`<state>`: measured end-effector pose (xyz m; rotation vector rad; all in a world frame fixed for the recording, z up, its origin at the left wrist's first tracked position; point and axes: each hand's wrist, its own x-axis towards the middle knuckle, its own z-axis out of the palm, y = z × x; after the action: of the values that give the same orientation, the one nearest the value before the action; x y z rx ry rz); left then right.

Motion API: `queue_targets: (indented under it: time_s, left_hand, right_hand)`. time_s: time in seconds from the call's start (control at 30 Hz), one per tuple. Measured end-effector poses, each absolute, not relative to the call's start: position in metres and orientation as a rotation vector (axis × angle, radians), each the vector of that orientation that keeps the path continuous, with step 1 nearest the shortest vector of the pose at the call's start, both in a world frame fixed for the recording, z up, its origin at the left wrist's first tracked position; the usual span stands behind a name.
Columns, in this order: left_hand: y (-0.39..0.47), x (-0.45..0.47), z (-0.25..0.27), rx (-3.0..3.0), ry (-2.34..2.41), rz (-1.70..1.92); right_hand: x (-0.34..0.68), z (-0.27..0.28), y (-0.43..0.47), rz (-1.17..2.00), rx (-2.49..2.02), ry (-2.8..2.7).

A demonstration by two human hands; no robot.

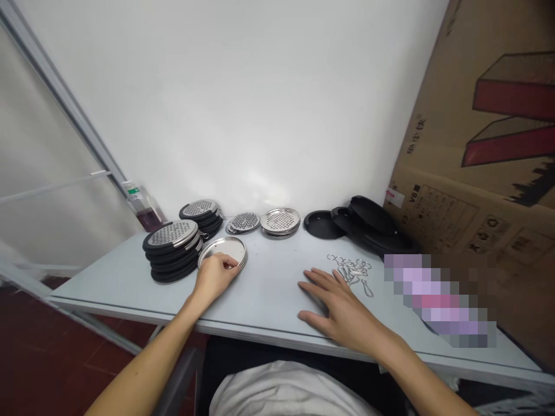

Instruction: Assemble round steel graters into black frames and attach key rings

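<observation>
My left hand (215, 273) is at the near rim of a short stack of smooth round metal plates (224, 247), its fingers closed on the edge of the top one. My right hand (332, 303) rests low over the table with fingers spread and nothing in them. Just beyond its fingertips lies a loose heap of small wire clips and rings (353, 268). Left of my left hand stands a stack of round graters with black rims (173, 251), a similar stack (202, 215) behind it. Further back are a perforated metal disc (243, 222) and stacked grater plates (280, 221).
Black round holders (325, 224) and a pile of more black holders (373, 222) sit back right. A large cardboard box (481, 173) walls the right side. A pixelated object (437, 300) lies by it. A bottle with dark liquid (147, 214) stands at the left back edge.
</observation>
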<state>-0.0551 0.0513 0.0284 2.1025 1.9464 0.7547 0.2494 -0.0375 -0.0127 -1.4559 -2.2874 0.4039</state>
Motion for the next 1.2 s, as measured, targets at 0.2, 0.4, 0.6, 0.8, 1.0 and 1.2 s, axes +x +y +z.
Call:
queue_targets:
  time_s: [0.2, 0.4, 0.6, 0.8, 1.0, 1.2]
  left_hand:
    - [0.053, -0.056, 0.035, 1.946, 1.954, 0.686]
    - [0.054, -0.063, 0.046, 1.93, 1.823, 0.639]
    - [0.048, -0.064, 0.057, 2.2, 1.8, 0.553]
    - [0.036, -0.049, 0.07, 2.642, 1.88, 0.177]
    - [0.046, -0.06, 0.065, 2.817, 1.834, 0.09]
    - [0.04, -0.067, 0.075, 2.834, 1.693, 0.579]
  right_hand:
    - [0.249, -0.012, -0.038, 0.401, -1.453, -2.284]
    - [0.249, -0.012, -0.038, 0.384, -1.445, -2.292]
    - [0.25, -0.014, -0.037, 0.386, -1.42, -2.278]
    - [0.25, -0.015, -0.037, 0.393, -1.414, -2.268]
    - [0.25, -0.014, -0.038, 0.392, -1.42, -2.276]
    - [0.251, -0.015, -0.037, 0.413, -1.408, -2.268]
